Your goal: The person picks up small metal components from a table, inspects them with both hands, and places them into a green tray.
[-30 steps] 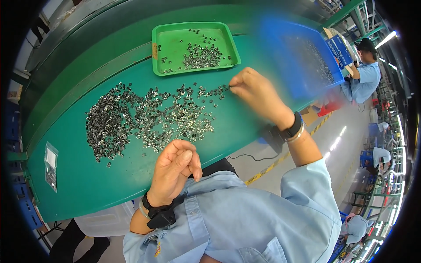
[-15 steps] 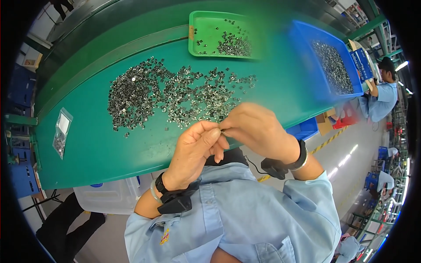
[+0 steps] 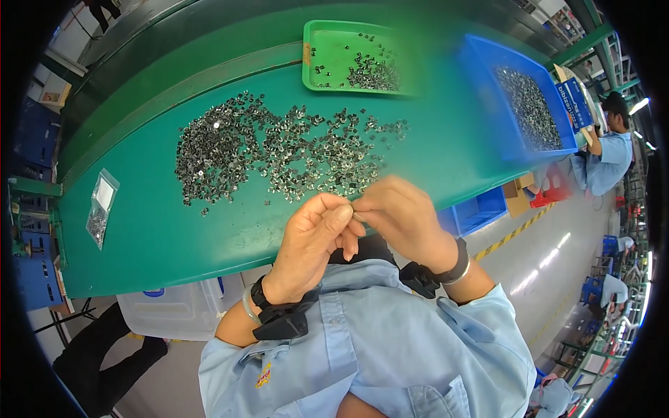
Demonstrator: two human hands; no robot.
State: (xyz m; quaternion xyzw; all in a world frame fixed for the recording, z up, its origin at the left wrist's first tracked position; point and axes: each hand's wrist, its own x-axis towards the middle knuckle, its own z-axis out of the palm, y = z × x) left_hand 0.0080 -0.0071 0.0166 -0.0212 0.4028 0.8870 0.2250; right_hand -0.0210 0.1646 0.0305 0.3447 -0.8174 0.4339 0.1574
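My left hand (image 3: pixel 315 237) is closed in a pinch, thumb against forefinger, near the front edge of the table. Its other fingers are curled below. The fingers of my right hand (image 3: pixel 397 216) are pinched too, and their tips meet those of the left. Between the fingertips is a small metal part (image 3: pixel 354 213), mostly hidden, its shape too small to make out. Just beyond the hands, many small dark and silvery metal pieces (image 3: pixel 320 157) lie loose on the green table. A denser heap of such pieces (image 3: pixel 212 150) is farther left.
A green tray (image 3: pixel 334 26) with similar pieces stands at the back. At the right is a blue bin (image 3: pixel 505 122) full of small parts. A clear plastic bag (image 3: pixel 102 205) lies at the left. Below the table are a clear box (image 3: pixel 167 313) and a blue crate (image 3: pixel 481 212). People work farther right.
My right hand and wrist have turned and shifted slightly down and left, closing nearer the left fingertips. The small part shows less now. My left hand has barely moved.
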